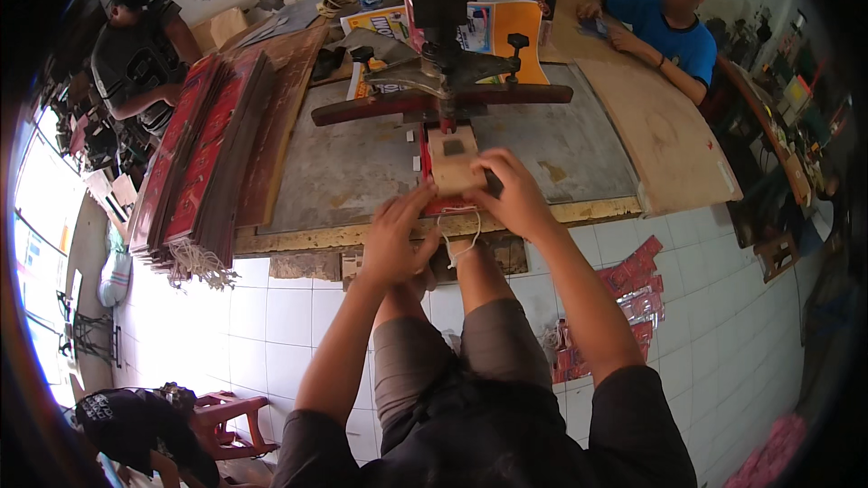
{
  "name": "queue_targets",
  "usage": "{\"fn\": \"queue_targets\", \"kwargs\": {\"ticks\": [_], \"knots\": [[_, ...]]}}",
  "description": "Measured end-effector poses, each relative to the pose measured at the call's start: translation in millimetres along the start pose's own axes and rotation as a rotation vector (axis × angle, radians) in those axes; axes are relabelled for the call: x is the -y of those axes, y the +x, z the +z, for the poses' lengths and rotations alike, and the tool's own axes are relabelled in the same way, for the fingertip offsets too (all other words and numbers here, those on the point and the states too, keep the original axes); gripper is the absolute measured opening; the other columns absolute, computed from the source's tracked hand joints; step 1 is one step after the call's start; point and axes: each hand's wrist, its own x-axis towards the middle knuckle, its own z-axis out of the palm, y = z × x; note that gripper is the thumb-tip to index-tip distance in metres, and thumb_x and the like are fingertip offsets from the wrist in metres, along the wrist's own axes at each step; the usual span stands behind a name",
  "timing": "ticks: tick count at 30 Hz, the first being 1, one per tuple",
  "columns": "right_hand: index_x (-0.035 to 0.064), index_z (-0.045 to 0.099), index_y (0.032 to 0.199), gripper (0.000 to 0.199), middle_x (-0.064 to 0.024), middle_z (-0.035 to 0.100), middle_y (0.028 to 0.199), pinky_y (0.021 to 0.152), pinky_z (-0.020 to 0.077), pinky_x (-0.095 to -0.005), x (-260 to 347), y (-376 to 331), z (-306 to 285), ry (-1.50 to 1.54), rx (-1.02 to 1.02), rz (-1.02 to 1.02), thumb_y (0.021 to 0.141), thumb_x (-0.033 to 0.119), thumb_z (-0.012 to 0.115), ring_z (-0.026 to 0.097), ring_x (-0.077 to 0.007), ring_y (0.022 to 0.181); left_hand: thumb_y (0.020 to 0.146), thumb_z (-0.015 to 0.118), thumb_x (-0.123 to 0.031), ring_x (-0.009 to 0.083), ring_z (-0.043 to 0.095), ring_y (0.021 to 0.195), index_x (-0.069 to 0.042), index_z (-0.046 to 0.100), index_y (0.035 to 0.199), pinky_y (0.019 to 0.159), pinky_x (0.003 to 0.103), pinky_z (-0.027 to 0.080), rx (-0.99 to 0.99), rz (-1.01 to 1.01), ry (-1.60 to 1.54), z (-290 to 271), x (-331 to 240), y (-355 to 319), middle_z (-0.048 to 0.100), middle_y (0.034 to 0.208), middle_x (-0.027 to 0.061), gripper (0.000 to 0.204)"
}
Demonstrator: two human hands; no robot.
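Note:
A small brown cardboard piece [455,163] lies over a red strip [425,158] on the grey worktable [362,163], just below a dark metal press [443,81] with a long red-brown bar. My right hand [514,192] grips the near right end of the cardboard, fingers closed over it. My left hand [396,239] sits at the table's front edge, fingertips touching the cardboard's near left corner, fingers loosely apart. A loop of white string [457,233] hangs down between my hands.
A tall stack of red flat sheets with string tassels [201,163] leans along the table's left. A bare plywood board [660,126] lies at the right, where a person in blue sits. Red packets [633,294] litter the tiled floor. Other people stand at left and lower left.

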Motion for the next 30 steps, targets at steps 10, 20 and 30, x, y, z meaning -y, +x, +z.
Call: {"fn": "queue_targets", "kwargs": {"ticks": [10,20,30], "knots": [[0.0074,0.069,0.126,0.038,-0.0140,0.070,0.123,0.103,0.0543,-0.0440,-84.5,-88.7,-186.9,-0.391,-0.303,0.338,0.096,0.023,0.087,0.069,-0.0343,0.117,0.095,0.071,-0.019,0.0412,0.035,0.165,-0.009,0.046,0.166,0.135,0.063,0.017,-0.410,-0.280,0.443,-47.1,69.5,-140.3,0.046,0.172,0.0193,0.076],[0.0154,0.064,0.137,0.035,-0.0204,0.056,0.142,0.105,0.0547,-0.0514,-284.0,-49.6,-290.7,-0.925,-0.300,0.728,0.105,0.021,0.076,0.063,-0.0402,0.125,0.109,0.053,-0.045,0.0484,0.021,0.167,-0.004,0.033,0.169,0.133,0.068,0.014,-0.644,-0.226,0.568,-12.5,124.9,-134.5,0.033,0.177,0.0231,0.075],[0.0103,0.033,0.174,0.067,-0.0262,0.038,0.172,0.126,0.0396,-0.0553,-340.1,10.4,-267.3,-1.049,-0.185,1.048,0.113,0.028,0.053,0.044,-0.0444,0.154,0.110,0.050,-0.056,0.0539,0.023,0.161,-0.003,0.025,0.165,0.129,0.072,0.018,-0.645,-0.170,0.727,-7.9,158.2,-144.2,0.031,0.172,0.0302,0.081]]}}
